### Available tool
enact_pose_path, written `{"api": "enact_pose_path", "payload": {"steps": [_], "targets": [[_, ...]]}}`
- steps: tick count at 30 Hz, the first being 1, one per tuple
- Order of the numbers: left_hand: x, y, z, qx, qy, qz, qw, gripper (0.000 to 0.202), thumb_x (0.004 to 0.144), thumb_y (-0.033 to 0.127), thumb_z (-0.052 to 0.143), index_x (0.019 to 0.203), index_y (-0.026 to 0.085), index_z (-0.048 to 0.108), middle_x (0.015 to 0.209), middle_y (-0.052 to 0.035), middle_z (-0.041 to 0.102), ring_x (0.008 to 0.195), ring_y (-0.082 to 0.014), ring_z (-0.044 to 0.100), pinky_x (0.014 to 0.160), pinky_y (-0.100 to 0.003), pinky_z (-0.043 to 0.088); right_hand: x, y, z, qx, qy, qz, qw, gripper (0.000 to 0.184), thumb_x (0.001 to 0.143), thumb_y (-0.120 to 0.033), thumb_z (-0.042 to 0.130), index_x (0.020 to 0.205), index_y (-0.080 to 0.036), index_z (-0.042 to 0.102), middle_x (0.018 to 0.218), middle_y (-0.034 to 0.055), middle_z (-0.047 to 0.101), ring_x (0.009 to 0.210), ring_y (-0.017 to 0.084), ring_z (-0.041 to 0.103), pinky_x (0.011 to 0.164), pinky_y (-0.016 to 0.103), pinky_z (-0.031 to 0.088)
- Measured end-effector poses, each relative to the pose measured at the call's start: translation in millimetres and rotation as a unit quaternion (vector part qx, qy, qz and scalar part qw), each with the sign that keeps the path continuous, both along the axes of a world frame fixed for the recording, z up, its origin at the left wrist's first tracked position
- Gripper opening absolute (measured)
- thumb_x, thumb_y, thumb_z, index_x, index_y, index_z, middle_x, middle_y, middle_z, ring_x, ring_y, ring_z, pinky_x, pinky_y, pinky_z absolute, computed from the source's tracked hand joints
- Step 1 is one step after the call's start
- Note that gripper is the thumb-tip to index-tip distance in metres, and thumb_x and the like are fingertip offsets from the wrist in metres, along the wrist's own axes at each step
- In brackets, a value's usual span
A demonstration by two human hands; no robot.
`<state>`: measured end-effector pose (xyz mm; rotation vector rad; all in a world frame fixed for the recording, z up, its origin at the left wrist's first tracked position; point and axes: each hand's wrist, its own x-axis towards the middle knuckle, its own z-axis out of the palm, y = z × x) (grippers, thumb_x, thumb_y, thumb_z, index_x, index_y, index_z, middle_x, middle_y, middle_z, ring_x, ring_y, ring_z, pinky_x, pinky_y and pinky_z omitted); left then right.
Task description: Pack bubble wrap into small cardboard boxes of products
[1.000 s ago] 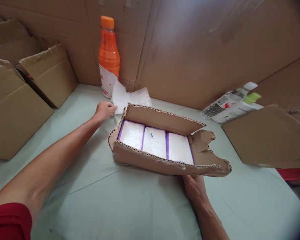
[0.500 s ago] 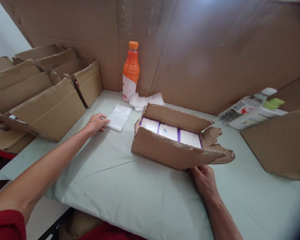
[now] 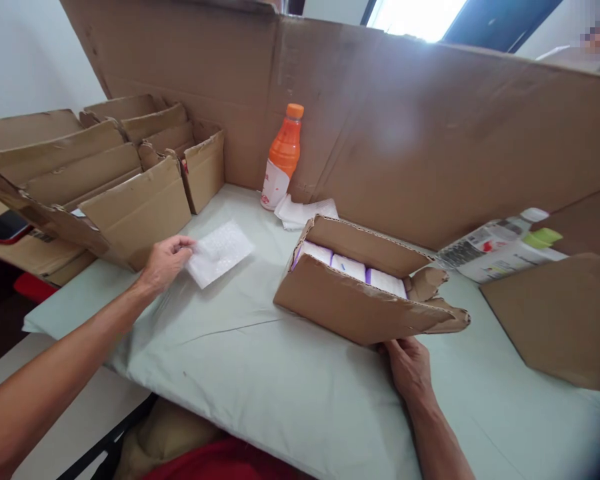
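My left hand pinches one corner of a translucent bubble wrap piece, which hangs tilted just above the cloth. To the right, an open cardboard box holds three white packs with purple edges standing in a row. My right hand grips the box at its lower near edge, its fingertips hidden underneath. Behind the box lies more crumpled bubble wrap.
Several open cardboard boxes crowd the left side. An orange bottle stands against the tall cardboard wall. On the right lie a clear bottle, a white green-capped bottle and a cardboard piece. Pale green cloth covers the table.
My left hand has lifted the bubble wrap off the table and drawn it left, nearer to me. The right hand keeps its place at the box. The camera view has tipped upward.
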<state>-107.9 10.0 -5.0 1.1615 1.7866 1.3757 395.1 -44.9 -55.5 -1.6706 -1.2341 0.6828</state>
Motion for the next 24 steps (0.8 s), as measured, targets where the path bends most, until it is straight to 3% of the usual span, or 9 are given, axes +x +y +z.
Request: {"api": "enact_pose_path", "payload": {"steps": [4,7,9,12,15,17,20,22,24], "targets": [[-14.0,-28.3,6.7,-0.043,-0.037,-0.109,0.992,0.027,0.059,0.037,0.068,0.08,0.021,0.074,0.075,-0.0013,0.071,0.066,-0.016,0.059,0.063,-0.026,0.048,2.7,1.9,5.9,-0.019,0.017,0.037,0.999,0.037,0.064,-0.052,0.076,0.057,-0.018,0.066,0.049,0.0011,0.061,0.048,0.013,0.049,0.046,0.026,0.038],[-22.9,-35.5,11.2,-0.119,0.025,-0.228,0.966,0.031,0.062,0.042,0.069,0.086,0.023,0.076,0.085,-0.0038,0.075,0.079,-0.0206,0.066,0.075,-0.03,0.052,4.2,0.7,11.5,-0.034,0.057,0.023,0.998,0.03,0.063,-0.046,0.079,0.065,-0.017,0.071,0.056,0.0025,0.066,0.052,0.014,0.055,0.049,0.026,0.042],[-26.6,-37.1,13.3,-0.13,0.108,-0.238,0.956,0.04,0.063,0.043,0.066,0.097,0.024,0.077,0.103,-0.0062,0.077,0.092,-0.0245,0.068,0.082,-0.033,0.052,4.6,-4.7,16.4,-0.034,0.093,0.001,0.995,0.03,0.059,-0.043,0.082,0.073,-0.018,0.074,0.068,0.0037,0.072,0.06,0.016,0.061,0.053,0.026,0.048],[-22.4,-45.5,14.4,-0.081,0.231,-0.197,0.949,0.048,0.071,0.045,0.059,0.112,0.024,0.074,0.12,-0.008,0.072,0.098,-0.0266,0.067,0.079,-0.034,0.052,4.4,-22.4,25.9,-0.029,0.108,-0.019,0.994,0.033,0.06,-0.042,0.084,0.084,-0.021,0.075,0.086,0.006,0.077,0.074,0.02,0.069,0.059,0.027,0.053],[0.9,-68.7,12.0,-0.003,0.316,-0.233,0.92,0.038,0.083,0.044,0.053,0.106,0.022,0.073,0.109,-0.0087,0.073,0.093,-0.0255,0.067,0.079,-0.035,0.052,-1.4,-48.0,34.0,-0.035,0.059,-0.008,0.998,0.032,0.071,-0.045,0.079,0.092,-0.021,0.076,0.098,0.0089,0.078,0.081,0.021,0.072,0.062,0.028,0.055],[24.7,-87.5,7.2,0.033,0.377,-0.295,0.877,0.032,0.087,0.044,0.055,0.1,0.021,0.073,0.1,-0.0096,0.072,0.094,-0.0266,0.065,0.086,-0.039,0.051,-12.3,-64.2,36.0,-0.05,0.024,0.026,0.998,0.031,0.076,-0.046,0.075,0.095,-0.021,0.076,0.1,0.0103,0.079,0.08,0.021,0.073,0.063,0.029,0.056],[54.7,-104.1,-4.6,0.015,0.467,-0.364,0.805,0.03,0.084,0.045,0.066,0.099,0.02,0.071,0.101,-0.012,0.069,0.095,-0.03,0.062,0.082,-0.042,0.051,-41.2,-79.1,35.3,-0.072,-0.027,0.128,0.989,0.03,0.083,-0.046,0.07,0.097,-0.021,0.076,0.098,0.0097,0.08,0.08,0.022,0.075,0.07,0.032,0.059],[61.3,-102.4,-12.9,-0.011,0.481,-0.372,0.794,0.025,0.085,0.04,0.065,0.099,0.02,0.07,0.101,-0.0117,0.068,0.095,-0.0298,0.061,0.078,-0.04,0.05,-67.0,-80.9,35.5,-0.073,-0.078,0.208,0.972,0.027,0.088,-0.043,0.064,0.1,-0.022,0.076,0.1,0.0085,0.08,0.087,0.023,0.075,0.072,0.032,0.059],[57.4,-93.7,-18.8,-0.019,0.443,-0.381,0.811,0.019,0.09,0.035,0.057,0.095,0.021,0.069,0.097,-0.0091,0.068,0.094,-0.027,0.062,0.078,-0.038,0.049,-95.8,-76.6,36.8,-0.053,-0.132,0.277,0.95,0.025,0.094,-0.037,0.058,0.105,-0.023,0.075,0.105,0.0076,0.079,0.093,0.023,0.074,0.071,0.031,0.059]]}}
